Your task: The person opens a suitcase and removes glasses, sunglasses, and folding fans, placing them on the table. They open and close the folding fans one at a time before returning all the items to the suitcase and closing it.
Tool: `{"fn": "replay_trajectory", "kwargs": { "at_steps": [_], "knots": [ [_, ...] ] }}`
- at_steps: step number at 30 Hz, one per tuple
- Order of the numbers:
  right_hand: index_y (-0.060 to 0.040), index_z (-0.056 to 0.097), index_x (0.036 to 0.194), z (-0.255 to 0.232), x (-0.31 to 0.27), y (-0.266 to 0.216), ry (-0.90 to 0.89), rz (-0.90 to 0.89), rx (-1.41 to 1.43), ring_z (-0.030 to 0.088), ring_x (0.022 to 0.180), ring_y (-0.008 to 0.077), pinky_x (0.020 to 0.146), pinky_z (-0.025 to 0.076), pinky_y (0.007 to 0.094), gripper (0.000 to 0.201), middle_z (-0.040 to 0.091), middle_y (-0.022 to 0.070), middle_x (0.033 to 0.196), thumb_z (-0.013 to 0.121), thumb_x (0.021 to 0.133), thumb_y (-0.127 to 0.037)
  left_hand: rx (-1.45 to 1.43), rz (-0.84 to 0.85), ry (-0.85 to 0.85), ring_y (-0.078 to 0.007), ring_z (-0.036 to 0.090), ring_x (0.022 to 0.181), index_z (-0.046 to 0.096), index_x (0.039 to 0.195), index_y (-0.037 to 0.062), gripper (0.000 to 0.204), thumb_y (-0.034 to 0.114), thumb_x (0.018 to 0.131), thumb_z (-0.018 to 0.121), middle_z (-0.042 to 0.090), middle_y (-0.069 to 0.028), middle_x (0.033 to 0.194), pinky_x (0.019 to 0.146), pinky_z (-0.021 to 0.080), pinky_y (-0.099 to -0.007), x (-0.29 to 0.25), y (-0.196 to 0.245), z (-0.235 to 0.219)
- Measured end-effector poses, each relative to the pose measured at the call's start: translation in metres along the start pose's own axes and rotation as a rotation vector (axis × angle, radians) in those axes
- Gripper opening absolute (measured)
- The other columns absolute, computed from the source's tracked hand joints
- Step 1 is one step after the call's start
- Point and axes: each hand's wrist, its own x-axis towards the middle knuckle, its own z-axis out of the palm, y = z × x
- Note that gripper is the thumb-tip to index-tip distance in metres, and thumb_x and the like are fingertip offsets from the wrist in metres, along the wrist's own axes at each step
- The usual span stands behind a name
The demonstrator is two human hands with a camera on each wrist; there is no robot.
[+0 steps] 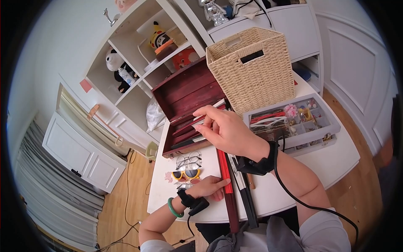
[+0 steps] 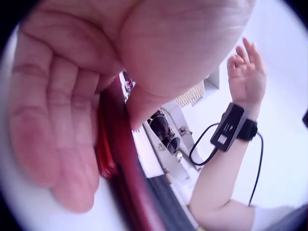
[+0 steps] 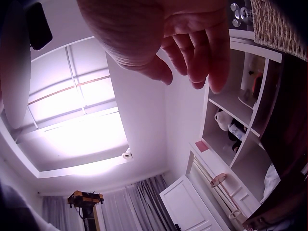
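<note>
My left hand [image 1: 208, 187] pinches a closed red folding fan [image 1: 230, 206] between thumb and fingers, near the table's front edge. The left wrist view shows the dark red fan [image 2: 126, 159] passing between thumb and fingers. Right beside it lies a closed black-and-white folding fan [image 1: 247, 201]. My right hand [image 1: 226, 132] is raised in front of the open dark red wooden box [image 1: 189, 88], fingers loosely bent. Nothing is in that palm in the right wrist view. Several long slim things lie in the box, partly hidden by the hand.
Left of the fans are clear eyeglasses [image 1: 189, 160] and yellow-framed sunglasses [image 1: 186, 174]. A woven basket [image 1: 256, 73] stands behind a grey compartment case [image 1: 331, 126] of glasses and trinkets. All rest on a white table [image 1: 161, 193]. Cables run from both wrist cameras.
</note>
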Motion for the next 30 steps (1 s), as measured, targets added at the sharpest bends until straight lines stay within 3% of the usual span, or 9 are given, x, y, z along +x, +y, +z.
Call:
{"fn": "replay_trajectory", "kwargs": {
  "at_steps": [2,4,6,8,11,14,15,18,30],
  "knots": [
    [-0.0011,0.052,0.103,0.000,0.000,0.001,-0.006,0.009,0.002,0.057,0.056,0.0260,0.054,0.044,0.0358,0.025,0.057,0.0091,0.063,0.060,0.083,-0.013,0.553,0.057,0.179,-0.0146,0.062,0.054,0.061,0.080,0.0000,0.047,0.045,0.090,0.051,0.063,-0.0079,0.067,0.052,0.052,-0.0266,-0.001,0.010,-0.004],
    [-0.0013,0.052,0.103,0.002,0.000,0.004,0.023,-0.049,-0.009,0.057,0.056,0.0259,0.054,0.044,0.0359,0.025,0.057,0.0093,0.063,0.060,0.082,-0.014,0.640,0.083,0.289,-0.0127,0.059,0.051,0.062,0.074,0.0002,0.052,0.047,0.091,0.049,0.062,-0.0069,0.065,0.049,0.049,-0.0266,-0.006,0.025,-0.010],
    [-0.0015,0.052,0.103,0.002,-0.001,0.003,0.014,-0.026,-0.002,0.057,0.057,0.0258,0.054,0.044,0.0358,0.025,0.057,0.0094,0.063,0.060,0.082,-0.014,0.717,0.365,0.648,-0.0249,0.061,0.056,0.062,0.075,0.0017,0.043,0.042,0.087,0.055,0.061,-0.0126,0.060,0.055,0.048,-0.0339,-0.007,0.038,-0.021],
    [-0.0017,0.053,0.102,0.003,0.000,0.003,0.007,-0.006,0.002,0.057,0.057,0.0256,0.054,0.044,0.0357,0.025,0.057,0.0094,0.063,0.060,0.082,-0.014,0.679,0.743,0.828,-0.0305,0.061,0.064,0.063,0.082,0.0018,0.029,0.031,0.083,0.063,0.062,-0.0146,0.070,0.061,0.048,-0.0383,0.008,0.044,-0.043],
    [-0.0018,0.053,0.102,0.001,-0.001,0.003,0.029,-0.025,-0.017,0.057,0.057,0.0253,0.054,0.044,0.0356,0.025,0.057,0.0092,0.063,0.060,0.082,-0.015,0.837,0.822,1.030,-0.0317,0.061,0.080,0.062,0.089,0.0017,0.026,0.026,0.080,0.064,0.061,-0.0153,0.088,0.069,0.049,-0.0410,0.029,0.054,-0.079],
    [-0.0017,0.053,0.102,0.000,0.000,0.004,0.016,0.006,-0.007,0.057,0.057,0.0248,0.054,0.044,0.0351,0.025,0.057,0.0088,0.063,0.060,0.082,-0.014,0.989,0.703,1.034,-0.0346,0.058,0.093,0.057,0.101,0.0000,0.036,0.028,0.080,0.063,0.058,-0.0172,0.102,0.076,0.048,-0.0428,0.073,0.042,-0.131],
    [-0.0027,0.054,0.103,0.001,0.000,0.007,0.030,-0.027,0.000,0.056,0.054,0.0182,0.052,0.043,0.0300,0.024,0.058,0.0061,0.064,0.060,0.082,-0.013,1.005,0.617,0.986,-0.0372,0.053,0.102,0.050,0.114,-0.0009,0.047,0.030,0.080,0.062,0.053,-0.0193,0.112,0.082,0.046,-0.0448,0.077,0.042,-0.140],
    [-0.0039,0.054,0.104,0.000,0.001,0.009,0.048,-0.059,0.012,0.054,0.050,0.0114,0.050,0.041,0.0250,0.023,0.060,0.0032,0.066,0.060,0.083,-0.012,1.036,0.658,0.983,-0.0370,0.052,0.105,0.045,0.121,0.0000,0.052,0.029,0.080,0.060,0.052,-0.0200,0.115,0.085,0.045,-0.0447,0.106,0.036,-0.175],
    [-0.0052,0.054,0.103,-0.005,0.002,0.008,0.068,-0.048,0.023,0.054,0.050,0.0120,0.050,0.041,0.0253,0.023,0.059,0.0028,0.064,0.061,0.083,-0.013,1.135,0.495,0.979,-0.0354,0.045,0.117,0.039,0.131,0.0070,0.059,0.033,0.081,0.058,0.046,-0.0177,0.129,0.089,0.044,-0.0448,0.129,0.061,-0.178]
  ]
}}
